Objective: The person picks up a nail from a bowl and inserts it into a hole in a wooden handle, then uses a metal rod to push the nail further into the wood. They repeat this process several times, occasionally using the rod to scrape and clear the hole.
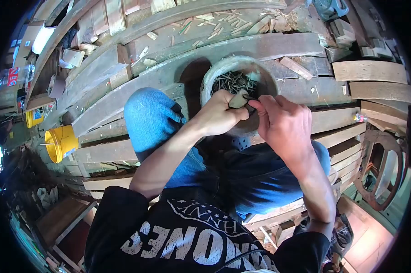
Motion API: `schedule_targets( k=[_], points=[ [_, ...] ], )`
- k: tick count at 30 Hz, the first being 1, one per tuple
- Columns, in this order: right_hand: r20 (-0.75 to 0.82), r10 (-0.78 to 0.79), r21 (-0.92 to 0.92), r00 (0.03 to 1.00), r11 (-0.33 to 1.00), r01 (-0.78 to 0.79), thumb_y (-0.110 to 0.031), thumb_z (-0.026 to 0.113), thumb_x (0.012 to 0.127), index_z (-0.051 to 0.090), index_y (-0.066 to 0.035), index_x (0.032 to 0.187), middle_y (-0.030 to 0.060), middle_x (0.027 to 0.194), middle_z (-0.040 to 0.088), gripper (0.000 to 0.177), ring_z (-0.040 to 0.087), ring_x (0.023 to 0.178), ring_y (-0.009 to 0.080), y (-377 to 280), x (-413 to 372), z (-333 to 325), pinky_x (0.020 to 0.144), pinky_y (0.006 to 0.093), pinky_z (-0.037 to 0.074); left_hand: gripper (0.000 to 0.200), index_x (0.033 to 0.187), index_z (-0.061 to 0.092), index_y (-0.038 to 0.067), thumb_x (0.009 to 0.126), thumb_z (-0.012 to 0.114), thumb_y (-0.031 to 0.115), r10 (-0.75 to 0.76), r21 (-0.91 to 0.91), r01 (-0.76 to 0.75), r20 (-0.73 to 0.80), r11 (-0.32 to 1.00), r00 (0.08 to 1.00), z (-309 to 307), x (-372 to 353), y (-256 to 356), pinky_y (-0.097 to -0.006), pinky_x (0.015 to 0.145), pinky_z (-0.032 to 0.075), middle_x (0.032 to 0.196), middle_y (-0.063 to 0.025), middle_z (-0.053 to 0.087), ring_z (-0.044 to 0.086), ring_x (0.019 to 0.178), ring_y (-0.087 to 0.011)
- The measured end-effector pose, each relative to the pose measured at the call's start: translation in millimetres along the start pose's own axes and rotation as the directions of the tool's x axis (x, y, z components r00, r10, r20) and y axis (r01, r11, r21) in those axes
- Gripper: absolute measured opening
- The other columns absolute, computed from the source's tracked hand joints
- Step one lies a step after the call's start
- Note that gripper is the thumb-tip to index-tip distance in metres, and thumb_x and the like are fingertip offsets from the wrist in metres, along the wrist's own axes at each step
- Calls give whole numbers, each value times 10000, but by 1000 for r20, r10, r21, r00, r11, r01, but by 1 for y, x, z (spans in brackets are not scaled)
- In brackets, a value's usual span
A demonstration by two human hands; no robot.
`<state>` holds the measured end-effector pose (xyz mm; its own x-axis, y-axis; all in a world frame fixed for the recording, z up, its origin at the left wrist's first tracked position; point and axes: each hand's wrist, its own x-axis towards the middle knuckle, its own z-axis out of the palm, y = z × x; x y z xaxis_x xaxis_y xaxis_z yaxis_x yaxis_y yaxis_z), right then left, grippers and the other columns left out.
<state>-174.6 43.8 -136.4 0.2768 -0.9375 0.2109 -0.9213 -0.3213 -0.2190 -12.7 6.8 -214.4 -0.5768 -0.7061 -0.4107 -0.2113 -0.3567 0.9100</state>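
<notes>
My left hand [220, 114] is closed on a small pale greenish-brown block [238, 99], probably wood, held between thumb and fingers. Close beside it, my right hand [283, 119] is closed too, its fingertips pinched at a small dark piece [249, 97] against the block's end. What that dark piece is, I cannot make out. Both hands are over the near rim of a round whitish bucket [208, 86]. Inside the bucket lie many thin dark sticks or slivers [230, 83], with a paler flat piece among them.
Rough wooden planks [301, 45] surround the bucket, with wood scraps [235, 22] scattered beyond. A yellow bucket [61, 143] stands at the left. A curved wooden frame [380, 170] is at the right. Part of another person [344, 234] shows at the lower right.
</notes>
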Motion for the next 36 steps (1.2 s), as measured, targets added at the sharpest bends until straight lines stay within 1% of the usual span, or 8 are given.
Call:
schedule_targets(
  k=[5, 7, 9, 17, 24, 29, 31, 36],
  points=[
    [-207, 28, -106, 978, 993, -51, -182, 657, 856, 672, -63, 828, 93, 627, 610, 123, 576, 456, 249, 30, 9, -11, 413, 355, 420, 163, 610, 585, -10, 748, 634, 61, 188, 72, -205, 195, 976, 963, 8, -5, 10, -285, 577, 375, 537, 19, 445, 413, 561, -77],
    [-289, 146, -74, 946, 982, -175, -173, 651, 864, 690, -59, 811, 102, 588, 602, 132, 566, 438, 217, 42, 13, -26, 410, 337, 419, 393, 441, 373, 7, 720, 643, 70, -57, 96, 38, 210, 995, 976, 38, -22, 11, -311, 588, 363, 487, -27, 400, 416, 551, -128],
    [-442, 327, 28, 835, 936, -352, -154, 637, 879, 725, -49, 777, 120, 508, 586, 171, 547, 403, 153, 56, 32, -38, 405, 303, 417, 391, 481, 357, 10, 731, 652, 68, 57, -15, -55, 246, 998, 967, 24, -12, -7, -305, 569, 341, 489, -9, 377, 390, 556, -94],
    [-84, 59, 480, 995, 877, -12, -74, 706, 782, 650, -21, 729, 100, 599, 598, 94, 574, 449, 226, 11, 18, -34, 425, 313, 426, 344, 562, 396, 38, 795, 648, 58, 161, -12, -161, 53, 987, 985, 7, -10, 17, -282, 468, 265, 520, 47, 355, 315, 522, -47],
    [96, -82, 260, 992, 964, 55, -62, 703, 782, 647, -11, 757, 98, 556, 549, 80, 530, 429, 250, 8, 12, -37, 408, 331, 387, 253, 606, 456, -22, 748, 626, 100, 141, 57, -141, 6, 988, 990, 6, -5, 11, -366, 521, 380, 521, -116, 430, 413, 488, -184],
    [153, -93, 38, 984, 995, 88, -192, 680, 808, 585, -90, 680, 49, 560, 521, 189, 575, 482, 261, 2, 6, -34, 456, 362, 452, 255, 617, 468, 13, 798, 630, 94, 263, 154, -259, -10, 954, 965, 9, -3, 4, -335, 475, 314, 517, -49, 359, 333, 522, -104],
    [185, -59, 5, 981, 998, 60, -199, 677, 810, 554, -95, 643, 62, 564, 537, 232, 581, 497, 273, -2, 3, -29, 479, 373, 464, 165, 668, 601, 15, 769, 612, 145, 147, 310, -125, -48, 942, 988, 8, -4, 8, -423, 603, 463, 641, -200, 585, 590, 646, -391],
    [10, 26, 108, 1000, 994, -27, -188, 682, 812, 586, -79, 667, 92, 554, 545, 205, 565, 467, 304, 1, 1, -7, 426, 388, 438, 181, 704, 625, 8, 786, 619, 169, 282, 210, -254, -114, 944, 953, 10, 0, -7, -395, 560, 468, 626, -214, 577, 607, 586, -351]
  ],
)
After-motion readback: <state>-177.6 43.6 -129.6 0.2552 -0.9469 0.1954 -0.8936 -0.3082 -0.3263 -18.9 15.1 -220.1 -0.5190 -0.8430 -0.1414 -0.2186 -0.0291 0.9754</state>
